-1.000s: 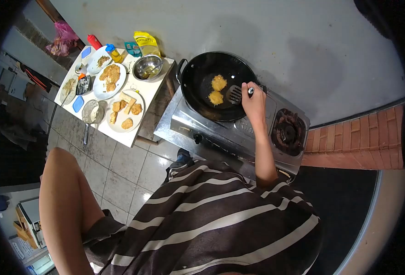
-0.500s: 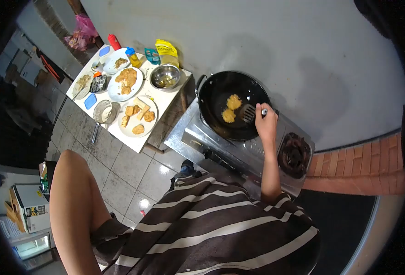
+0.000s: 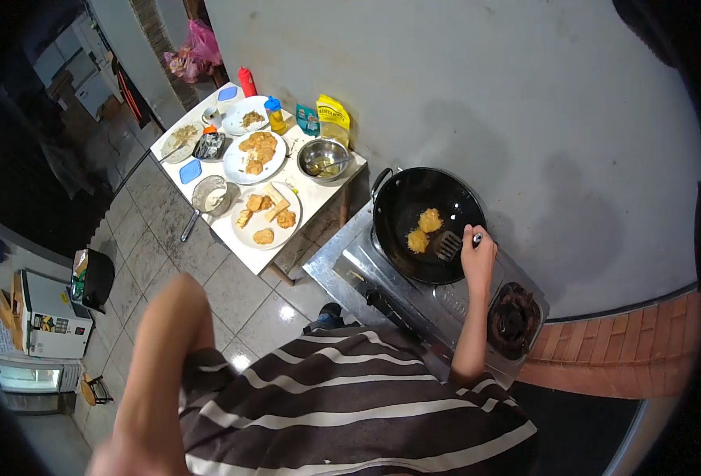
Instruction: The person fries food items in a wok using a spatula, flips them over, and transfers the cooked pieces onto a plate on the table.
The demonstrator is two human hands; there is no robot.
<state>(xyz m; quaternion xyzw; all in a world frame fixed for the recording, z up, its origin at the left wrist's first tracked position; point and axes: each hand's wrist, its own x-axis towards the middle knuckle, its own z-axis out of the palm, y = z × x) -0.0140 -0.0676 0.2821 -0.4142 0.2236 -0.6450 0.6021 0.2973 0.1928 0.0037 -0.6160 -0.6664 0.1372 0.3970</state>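
My right hand (image 3: 480,255) is closed round the handle of a slotted spatula (image 3: 448,247). The spatula's head rests inside a black wok (image 3: 392,247), just right of two golden fritters (image 3: 429,220) that lie side by side, touching, on the wok's bottom. At the lower left edge my left hand (image 3: 128,458) is partly in view, blurred and cut off by the frame. Its fingers cannot be made out, and it is away from the wok and the table.
The wok stands on a steel gas stove (image 3: 349,258) with a second burner (image 3: 514,321) at right. A white table (image 3: 243,254) holds plates of fried pieces (image 3: 257,172), a metal bowl (image 3: 323,159), a small saucepan (image 3: 210,195), bottles and a yellow packet (image 3: 333,119). A grey wall rises behind.
The camera view has turned, so stove and table appear lower and further right. My left forearm has moved and the blurred hand now shows. The spatula stays beside the fritters.
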